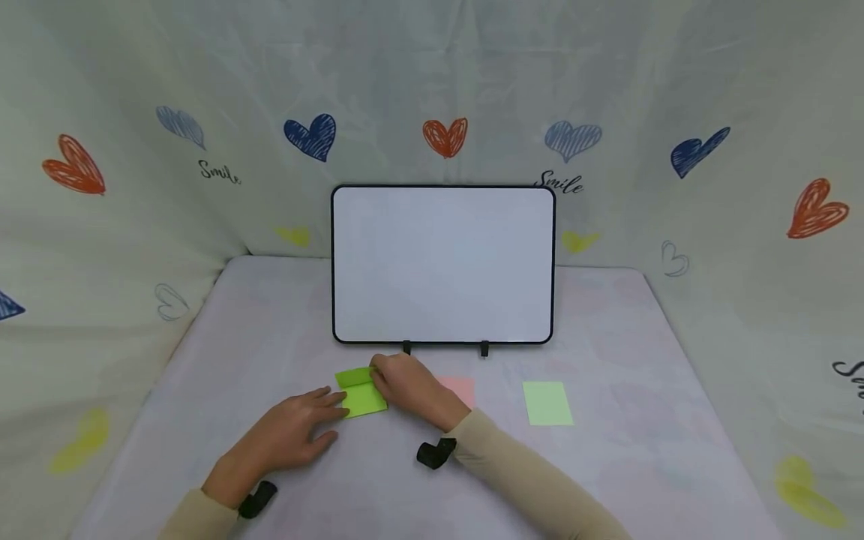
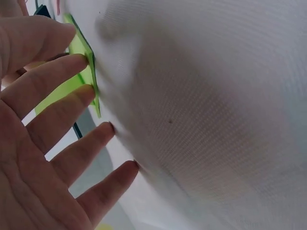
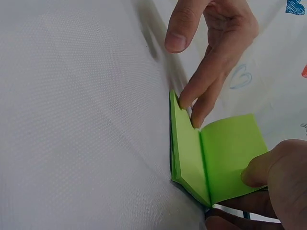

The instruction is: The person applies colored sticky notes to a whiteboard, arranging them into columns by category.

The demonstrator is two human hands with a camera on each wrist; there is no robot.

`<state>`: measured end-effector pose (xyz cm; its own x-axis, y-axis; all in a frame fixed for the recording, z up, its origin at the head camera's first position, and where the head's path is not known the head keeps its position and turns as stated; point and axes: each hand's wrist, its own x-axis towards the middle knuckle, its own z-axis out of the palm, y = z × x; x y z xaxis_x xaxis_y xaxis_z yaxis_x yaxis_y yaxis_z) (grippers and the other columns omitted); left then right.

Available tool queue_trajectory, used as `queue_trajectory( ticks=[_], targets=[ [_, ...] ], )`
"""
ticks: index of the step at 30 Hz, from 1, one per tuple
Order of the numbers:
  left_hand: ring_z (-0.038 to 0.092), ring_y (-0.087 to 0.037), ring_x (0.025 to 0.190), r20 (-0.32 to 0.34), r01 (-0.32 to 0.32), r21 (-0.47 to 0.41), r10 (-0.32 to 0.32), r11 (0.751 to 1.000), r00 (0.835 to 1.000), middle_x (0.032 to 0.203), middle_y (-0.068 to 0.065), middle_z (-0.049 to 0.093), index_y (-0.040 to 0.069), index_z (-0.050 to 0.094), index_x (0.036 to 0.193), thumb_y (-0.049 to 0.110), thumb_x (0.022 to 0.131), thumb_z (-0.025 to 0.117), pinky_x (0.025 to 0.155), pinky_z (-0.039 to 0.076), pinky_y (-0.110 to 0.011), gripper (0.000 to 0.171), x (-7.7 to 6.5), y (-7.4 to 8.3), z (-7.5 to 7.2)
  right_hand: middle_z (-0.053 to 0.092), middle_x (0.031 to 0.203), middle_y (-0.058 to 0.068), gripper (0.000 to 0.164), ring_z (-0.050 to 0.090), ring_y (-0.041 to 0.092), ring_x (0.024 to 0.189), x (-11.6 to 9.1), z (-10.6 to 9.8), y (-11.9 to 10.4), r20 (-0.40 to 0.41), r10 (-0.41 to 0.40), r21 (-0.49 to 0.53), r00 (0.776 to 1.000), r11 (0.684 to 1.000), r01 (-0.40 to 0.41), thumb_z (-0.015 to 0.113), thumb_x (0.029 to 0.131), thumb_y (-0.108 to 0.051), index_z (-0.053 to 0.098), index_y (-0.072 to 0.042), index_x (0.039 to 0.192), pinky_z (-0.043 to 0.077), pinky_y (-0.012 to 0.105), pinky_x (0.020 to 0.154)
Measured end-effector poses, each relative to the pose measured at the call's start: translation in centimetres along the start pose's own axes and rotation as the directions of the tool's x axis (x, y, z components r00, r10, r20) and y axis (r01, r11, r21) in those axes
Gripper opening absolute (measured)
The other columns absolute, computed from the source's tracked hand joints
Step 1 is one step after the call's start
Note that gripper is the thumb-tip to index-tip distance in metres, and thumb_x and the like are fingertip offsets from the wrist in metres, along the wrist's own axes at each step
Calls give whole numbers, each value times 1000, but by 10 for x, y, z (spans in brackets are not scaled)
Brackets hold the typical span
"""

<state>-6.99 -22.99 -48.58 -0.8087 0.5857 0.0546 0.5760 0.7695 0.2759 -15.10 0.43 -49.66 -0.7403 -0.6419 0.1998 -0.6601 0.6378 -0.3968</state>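
Note:
A bright green sticky note pad [image 1: 364, 400] lies on the table in front of the whiteboard [image 1: 443, 264]. My right hand [image 1: 415, 390] pinches the pad's top sheet [image 3: 235, 155] between thumb and fingers. That sheet stands up at an angle from the pad, still joined to it along a crease in the right wrist view. My left hand [image 1: 286, 435] has its fingers spread and fairly straight. Two of its fingertips [image 2: 86, 91] touch the pad's left edge, while its thumb stays apart from the pad.
A pink sticky note [image 1: 462, 390] lies behind my right wrist, partly hidden by it. Farther right a pale green sticky note [image 1: 548, 403] lies flat on the table. The black-framed board stands upright on small black feet [image 1: 484, 349]. Patterned curtain [image 1: 445, 75] surrounds the table's back and sides.

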Motion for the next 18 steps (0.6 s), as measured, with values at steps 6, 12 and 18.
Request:
queue_trajectory(
  ticks=[6, 12, 18],
  targets=[
    [67, -36, 122, 27, 23, 7, -24, 1000, 999, 132, -8, 71, 14, 80, 112, 19, 89, 77, 95, 58, -51, 24, 1, -3, 0, 61, 68, -5, 11, 39, -1, 54, -1, -1, 0, 34, 26, 40, 999, 999, -28, 61, 102, -11, 72, -8, 100, 31, 10, 50],
    [67, -36, 121, 37, 21, 29, -22, 999, 999, 131, -7, 71, 16, 81, 113, 21, 90, 77, 95, 58, -51, 24, 5, -3, -4, 70, 79, 0, 12, 44, -1, 60, 1, -3, 3, 22, 27, 93, 999, 995, -29, 63, 100, -9, 74, -5, 103, 35, 8, 53],
    [68, -34, 120, 62, 0, 89, -5, 996, 998, 130, -6, 72, 20, 82, 112, 25, 90, 78, 93, 59, -50, 22, 9, -3, -7, 72, 80, 0, 11, 45, -1, 60, 2, -5, 6, 19, 29, 141, 999, 990, -31, 65, 99, -8, 75, -5, 101, 36, 9, 52]
  ],
)
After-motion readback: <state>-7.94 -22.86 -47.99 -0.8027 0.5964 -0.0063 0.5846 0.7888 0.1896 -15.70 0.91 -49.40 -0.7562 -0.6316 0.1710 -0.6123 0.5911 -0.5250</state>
